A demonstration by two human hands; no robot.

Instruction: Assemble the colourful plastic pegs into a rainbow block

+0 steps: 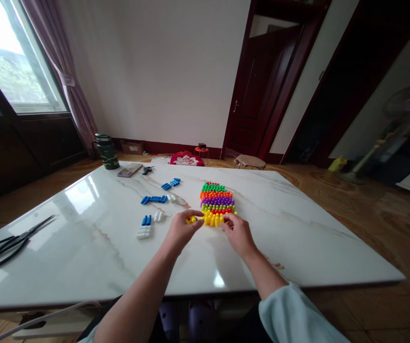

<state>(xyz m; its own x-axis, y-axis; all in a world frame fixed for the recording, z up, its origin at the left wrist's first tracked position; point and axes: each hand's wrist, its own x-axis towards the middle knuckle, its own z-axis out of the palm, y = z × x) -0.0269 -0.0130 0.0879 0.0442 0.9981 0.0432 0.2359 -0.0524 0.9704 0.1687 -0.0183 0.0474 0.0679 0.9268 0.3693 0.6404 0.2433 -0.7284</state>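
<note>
A piece made of rows of small beads (217,201) lies on the table, striped red, green, orange, purple, olive, red and yellow. Along its near edge runs a row of longer yellow beads (212,219). My left hand (183,228) is closed at the left end of this row, with a few yellow beads (191,219) at its fingers. On the opposite side, the thumb and fingers of my right hand (239,232) pinch the row's right end. The fingertips partly cover the beads, and any thread between them is too fine to make out.
Loose blue beads (154,199) and white beads (144,232) lie left of my hands. Large black-handled scissors (15,243) rest at the table's left. Toward the far left corner are a camouflage flask (107,151), a phone (129,169) and keys (148,170).
</note>
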